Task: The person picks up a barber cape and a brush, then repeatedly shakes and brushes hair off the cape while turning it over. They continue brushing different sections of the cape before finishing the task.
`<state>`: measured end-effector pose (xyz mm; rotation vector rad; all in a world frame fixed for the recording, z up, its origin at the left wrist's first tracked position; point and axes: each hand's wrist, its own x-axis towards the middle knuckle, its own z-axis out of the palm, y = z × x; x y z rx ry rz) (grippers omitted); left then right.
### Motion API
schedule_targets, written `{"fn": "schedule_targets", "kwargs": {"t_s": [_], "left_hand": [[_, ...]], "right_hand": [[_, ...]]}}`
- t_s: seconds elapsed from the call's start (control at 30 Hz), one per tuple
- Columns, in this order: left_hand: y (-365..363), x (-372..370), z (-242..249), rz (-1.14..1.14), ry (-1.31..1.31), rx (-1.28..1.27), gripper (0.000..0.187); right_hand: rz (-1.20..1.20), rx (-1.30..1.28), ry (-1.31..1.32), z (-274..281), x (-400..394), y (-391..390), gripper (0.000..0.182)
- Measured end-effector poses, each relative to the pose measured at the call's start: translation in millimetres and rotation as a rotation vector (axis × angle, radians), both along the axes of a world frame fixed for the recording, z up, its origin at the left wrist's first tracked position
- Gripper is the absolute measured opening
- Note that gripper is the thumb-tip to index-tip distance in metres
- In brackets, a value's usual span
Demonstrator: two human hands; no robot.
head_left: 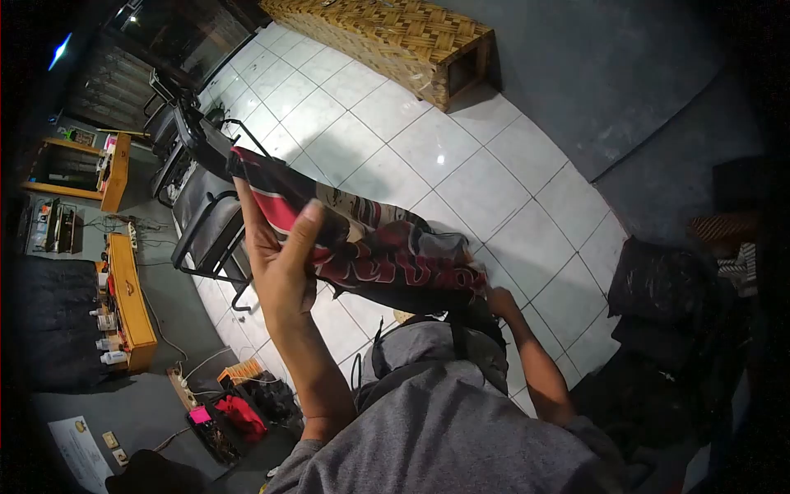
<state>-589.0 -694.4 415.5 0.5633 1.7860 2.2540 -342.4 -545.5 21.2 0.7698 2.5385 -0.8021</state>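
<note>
A printed cloth (395,259) in black, red and cream, with large lettering along it, is stretched between my two hands in front of my body. My left hand (284,251) grips its far left part, the thumb on top and the fingers mostly behind the fabric. At the near right end, my right hand (499,303) is closed around the cloth's edge, close to my waist. The fabric hangs in loose folds above the tiled floor (403,177).
Black padded chairs with metal armrests (210,218) stand to the left. Beyond the floor is a woven bamboo bench (387,41). A wooden shelf (132,296) carries several bottles. Black bags (654,280) sit at the right, and a red cloth (240,417) lies among items at lower left.
</note>
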Motion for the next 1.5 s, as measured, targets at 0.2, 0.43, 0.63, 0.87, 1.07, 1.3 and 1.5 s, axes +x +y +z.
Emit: {"fn": "schedule_targets", "kwargs": {"t_s": [0.2,0.43,0.63,0.87,1.07,1.3,1.5], "left_hand": [[8,6,-2,-0.164,0.086,-0.148,0.084],[15,10,5,-0.219,0.143,-0.089,0.085],[0,6,16,0.027,0.206,0.071,0.095],[-2,9,12,0.04,0.158,0.11,0.088],[19,18,-3,-0.182,0.14,-0.008,0.091],[22,24,7,-0.302,0.066,0.153,0.094],[0,20,17,-0.19,-0.113,0.366,0.093]], "right_hand": [[-0.515,-0.454,0.723,145,-88,-12,0.032],[0.322,-0.05,1.26,160,-125,-90,0.037],[0.281,-0.179,-0.107,20,-67,-35,0.034],[-0.031,-0.038,-0.1,8,-17,12,0.026],[-0.371,-0.321,0.885,191,-95,-29,0.018],[-0.078,-0.179,1.013,179,-125,-68,0.033],[0.217,-0.144,0.073,-50,-26,-29,0.038]]}}
